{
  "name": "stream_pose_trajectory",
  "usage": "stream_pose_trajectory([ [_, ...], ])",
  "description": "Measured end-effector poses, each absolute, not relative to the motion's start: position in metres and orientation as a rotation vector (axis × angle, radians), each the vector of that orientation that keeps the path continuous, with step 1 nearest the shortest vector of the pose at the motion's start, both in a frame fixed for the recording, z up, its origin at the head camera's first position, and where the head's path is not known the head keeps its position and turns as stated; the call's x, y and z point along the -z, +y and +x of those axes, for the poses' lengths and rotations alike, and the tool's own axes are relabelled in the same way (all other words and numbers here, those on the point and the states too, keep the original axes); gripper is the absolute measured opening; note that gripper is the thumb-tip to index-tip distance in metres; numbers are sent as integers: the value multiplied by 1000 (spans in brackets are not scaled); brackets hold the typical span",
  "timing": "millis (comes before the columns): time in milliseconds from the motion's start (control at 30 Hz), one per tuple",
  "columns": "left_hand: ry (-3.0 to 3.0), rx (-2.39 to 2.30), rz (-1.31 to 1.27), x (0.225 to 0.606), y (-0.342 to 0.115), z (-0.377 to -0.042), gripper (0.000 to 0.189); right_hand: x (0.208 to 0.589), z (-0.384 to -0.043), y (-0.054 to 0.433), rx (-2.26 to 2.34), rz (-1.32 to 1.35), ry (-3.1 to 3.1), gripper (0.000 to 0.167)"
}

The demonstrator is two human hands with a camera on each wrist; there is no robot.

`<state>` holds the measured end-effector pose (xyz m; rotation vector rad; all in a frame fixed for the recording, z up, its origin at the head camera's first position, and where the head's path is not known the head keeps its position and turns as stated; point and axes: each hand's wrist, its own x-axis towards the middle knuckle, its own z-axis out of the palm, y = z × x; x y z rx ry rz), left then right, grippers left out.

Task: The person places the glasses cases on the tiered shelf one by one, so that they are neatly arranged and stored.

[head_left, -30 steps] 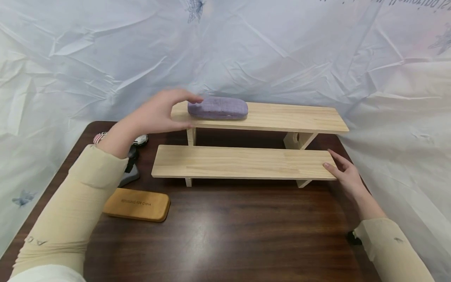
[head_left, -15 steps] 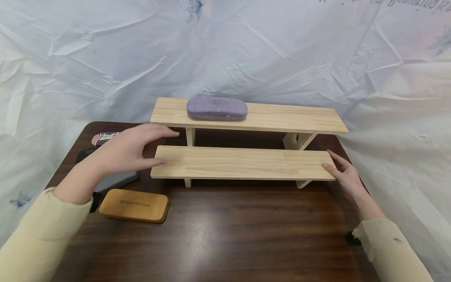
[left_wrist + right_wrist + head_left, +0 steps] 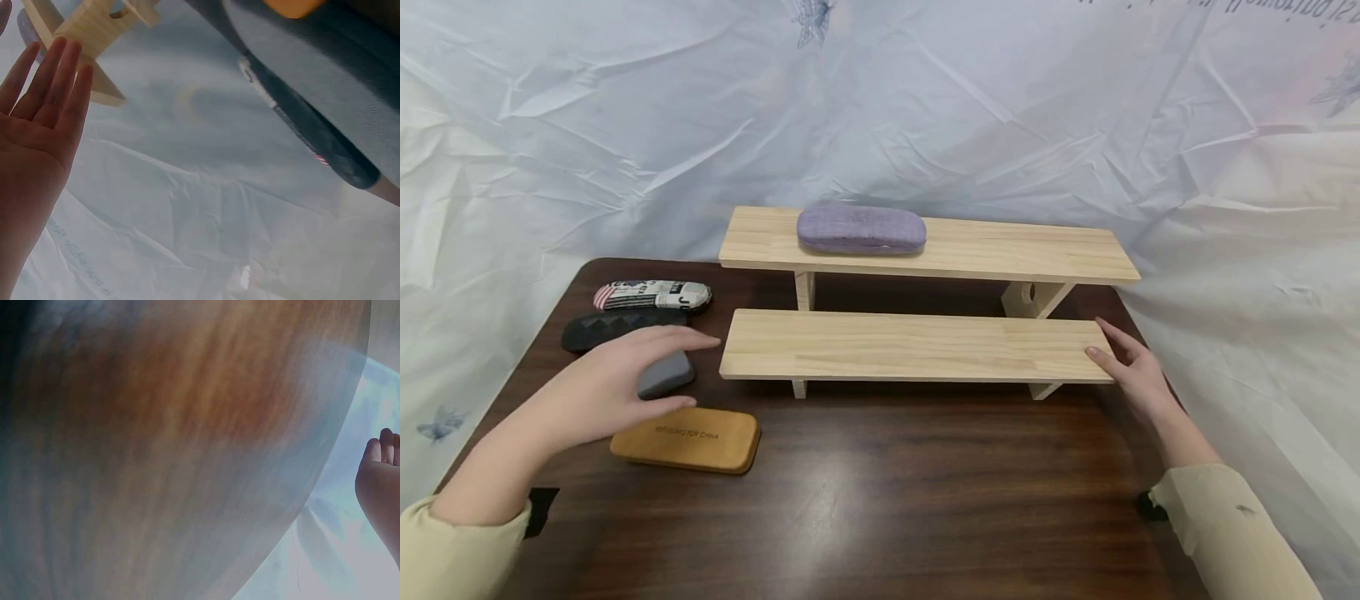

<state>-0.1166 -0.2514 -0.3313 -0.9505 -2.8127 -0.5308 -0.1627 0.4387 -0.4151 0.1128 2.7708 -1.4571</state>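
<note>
In the head view, my left hand (image 3: 606,383) hovers at the left over a grey glasses case (image 3: 666,373), which it partly hides. Its fingers are extended, the thumb is apart, and nothing is between them. Just beyond the thumb lies an orange glasses case (image 3: 688,439) with printed lettering. My right hand (image 3: 1138,375) holds the right end of the lower board of a two-tier wooden shelf (image 3: 917,346), thumb on top and fingers along the end. On the upper board rests a purple glasses case (image 3: 861,230), left of the middle. The left wrist view shows the left palm (image 3: 34,150) with straight fingers.
Behind the left hand lie a black glasses case (image 3: 617,325) and a newsprint-patterned glasses case (image 3: 653,295). All stand on a dark wooden table (image 3: 925,500). A wrinkled white sheet (image 3: 925,108) hangs behind and along both sides.
My left hand has moved away from the purple case on the upper board, down and left to above the grey case. The right hand stays on the shelf's end.
</note>
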Motion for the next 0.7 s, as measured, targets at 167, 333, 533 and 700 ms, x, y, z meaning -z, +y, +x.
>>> stream_pose_trajectory([
  [167, -2864, 548, -889, 347, -268, -109, 72, 416, -162, 438, 1459, 102, 2778, 72],
  [333, -2898, 535, -882, 362, -276, -105, 73, 415, -162, 439, 1460, 108, 2774, 72],
  [533, -2981, 587, -849, 378, -276, -101, 73, 415, -161, 439, 1461, 109, 2777, 72],
  [700, -3001, 579, -847, 389, -277, -98, 73, 414, -162, 438, 1456, 114, 2780, 73],
])
